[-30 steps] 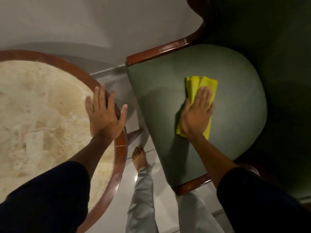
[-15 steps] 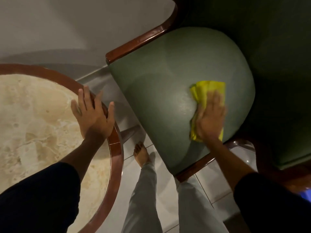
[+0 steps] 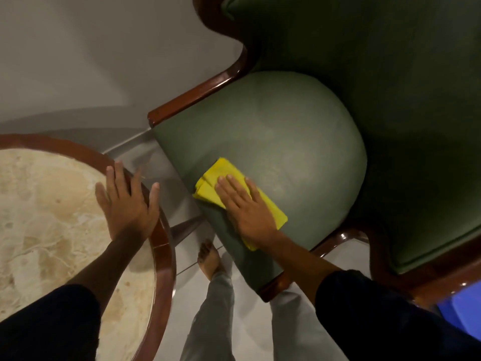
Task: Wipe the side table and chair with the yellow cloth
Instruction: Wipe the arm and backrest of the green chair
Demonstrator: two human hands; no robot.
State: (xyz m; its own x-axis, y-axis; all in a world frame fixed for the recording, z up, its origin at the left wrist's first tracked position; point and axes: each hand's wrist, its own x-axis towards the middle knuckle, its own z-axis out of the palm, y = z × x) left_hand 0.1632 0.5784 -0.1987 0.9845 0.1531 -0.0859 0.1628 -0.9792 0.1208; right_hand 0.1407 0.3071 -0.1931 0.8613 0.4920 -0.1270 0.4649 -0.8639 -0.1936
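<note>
The yellow cloth (image 3: 208,190), folded into a flat pad, lies on the green seat of the chair (image 3: 273,142), close to the seat's front-left edge, the edge nearest the side table (image 3: 52,217). The right hand (image 3: 247,207) lies flat on top of it, palm down, fingers stretched out and a little apart, pressing the pad to the upholstery rather than gripping it. One corner of the cloth sticks out past the fingertips toward the table side, and another strip shows beyond the wrist toward the seat's front rail.

The chair has a glossy reddish-brown wooden frame; one arm curves along the far-left side of the seat, and a second piece of the frame runs past the seat on the near right. The dark green backrest rises behind the seat.

The side table stands just beside the chair, apart from it, with pale floor tiles (image 3: 187,259) showing in the gap. It is round, with a cream marble-like top ringed by a brown wooden rim. The left hand (image 3: 127,207) rests open and flat on the part of that rim nearest the chair, fingers spread, holding nothing.

Between table and chair, a bare foot (image 3: 208,259) stands on the tiles below a light grey trouser leg (image 3: 210,316). Both forearms emerge from dark sleeves.
</note>
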